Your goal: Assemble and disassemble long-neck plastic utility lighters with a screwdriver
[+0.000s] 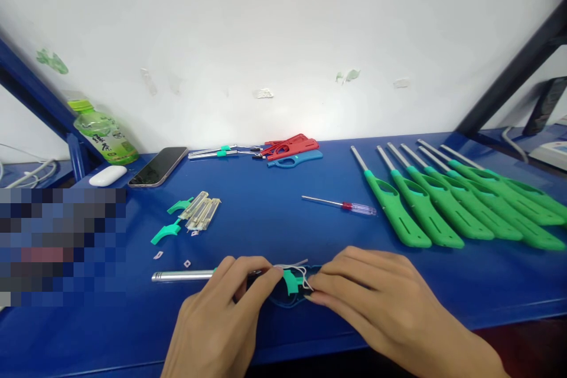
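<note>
Near the table's front edge lies a partly assembled gas lighter with a blue half shell [287, 305], a silver tube [183, 276] pointing left and a turquoise trigger [291, 282]. Across it, my left hand [217, 313] is closed, thumb and index finger pinching beside the trigger. From the right, my right hand [376, 295] is closed, its fingertips pressed at the looped white wire [305, 274] and a dark part behind the trigger. My hands cover much of the shell, so the exact hold of each fingertip is partly hidden.
Finished green lighters [398, 212] lie in a row at right, beside a screwdriver [348, 205]. Clear fuel tanks [204, 212] and turquoise triggers [166, 233] lie left. Behind are red shells [292, 146], silver tubes [212, 153], a phone [159, 167] and a bottle [106, 136].
</note>
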Demonstrator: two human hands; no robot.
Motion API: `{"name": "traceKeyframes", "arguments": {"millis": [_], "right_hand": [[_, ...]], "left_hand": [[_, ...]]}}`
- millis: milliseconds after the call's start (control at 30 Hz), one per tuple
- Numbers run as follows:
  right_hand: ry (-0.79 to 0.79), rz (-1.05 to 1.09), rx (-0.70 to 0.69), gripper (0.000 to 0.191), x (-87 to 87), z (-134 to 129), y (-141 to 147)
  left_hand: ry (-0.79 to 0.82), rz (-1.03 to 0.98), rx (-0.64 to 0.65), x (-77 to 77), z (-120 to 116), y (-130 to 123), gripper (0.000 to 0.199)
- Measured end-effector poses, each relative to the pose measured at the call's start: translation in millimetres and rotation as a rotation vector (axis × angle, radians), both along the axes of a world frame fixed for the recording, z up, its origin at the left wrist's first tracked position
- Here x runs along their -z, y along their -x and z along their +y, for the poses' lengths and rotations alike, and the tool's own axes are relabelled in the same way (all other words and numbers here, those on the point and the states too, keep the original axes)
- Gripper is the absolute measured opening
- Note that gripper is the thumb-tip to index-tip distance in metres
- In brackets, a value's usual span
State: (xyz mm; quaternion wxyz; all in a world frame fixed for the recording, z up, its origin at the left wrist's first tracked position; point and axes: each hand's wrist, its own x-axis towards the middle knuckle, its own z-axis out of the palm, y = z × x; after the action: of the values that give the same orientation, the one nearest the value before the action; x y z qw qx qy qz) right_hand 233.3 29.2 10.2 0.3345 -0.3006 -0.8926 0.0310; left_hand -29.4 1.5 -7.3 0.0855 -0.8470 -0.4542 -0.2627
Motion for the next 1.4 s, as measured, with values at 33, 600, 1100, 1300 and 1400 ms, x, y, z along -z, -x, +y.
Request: {"name": "traceKeyframes", "arguments": {"millis": [33, 600, 1100, 1300, 1400], "right_hand": [[0.000, 0.004, -0.003, 0.018, 0.3, 0, 0], [-0.025, -0.016, -0.025, 0.013, 1.8, -2, -4], [0.042, 0.025, -0.017, 0.009, 4.8, -1, -5], [0.036, 0.018, -0.021, 0.010, 2.2, -1, -3], [0.012, -0.004, -0.013, 0.013, 0.9, -1, -2]], "left_hand": [[-0.001, -0.004, 0.001, -0.6, 1, -1, 0.050], [0.013, 0.095, 0.052, -3.6, -4, 1, 0.053], [0.011, 0.032, 0.055, -2.1, 10, -2, 0.050], [-0.031, 0.077, 0.072, -6.0, 8, -3, 0.038], [-0.013, 0.133, 0.071, -6.9, 4, -1, 0.038]]}}
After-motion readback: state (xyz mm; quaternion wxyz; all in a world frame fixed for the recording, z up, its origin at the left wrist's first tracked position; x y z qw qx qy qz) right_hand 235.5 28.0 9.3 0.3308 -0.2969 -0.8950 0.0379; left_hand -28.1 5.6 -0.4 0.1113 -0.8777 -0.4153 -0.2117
